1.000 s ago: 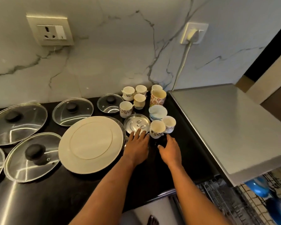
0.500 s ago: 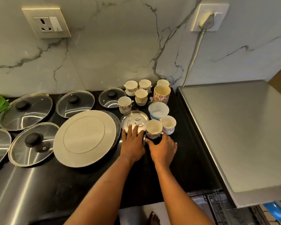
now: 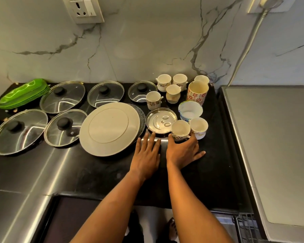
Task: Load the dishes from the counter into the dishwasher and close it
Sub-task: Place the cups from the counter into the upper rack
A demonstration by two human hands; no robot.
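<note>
On the black counter (image 3: 95,174) my right hand (image 3: 182,152) curls its thumb and fingers round the base of a small white floral cup (image 3: 180,129). My left hand (image 3: 146,155) lies flat beside it, fingertips near the rim of a small steel plate (image 3: 161,121). A second small cup (image 3: 198,128) stands just right of the held one. A large cream plate (image 3: 110,128) lies upside down to the left. More cups (image 3: 153,99), a tall patterned mug (image 3: 197,92) and a white tub (image 3: 190,110) stand behind. A corner of the dishwasher rack (image 3: 247,228) shows at lower right.
Several glass lids with black knobs (image 3: 62,96) cover the counter's left half, with green plates (image 3: 23,94) stacked at the far left. A steel surface (image 3: 270,146) sits raised on the right. A marble wall with a socket (image 3: 82,9) and a plugged cable (image 3: 246,50) closes the back.
My right hand has closed round the nearest small cup. My left hand slid back off the steel plate toward me. The view has shifted left and down.
</note>
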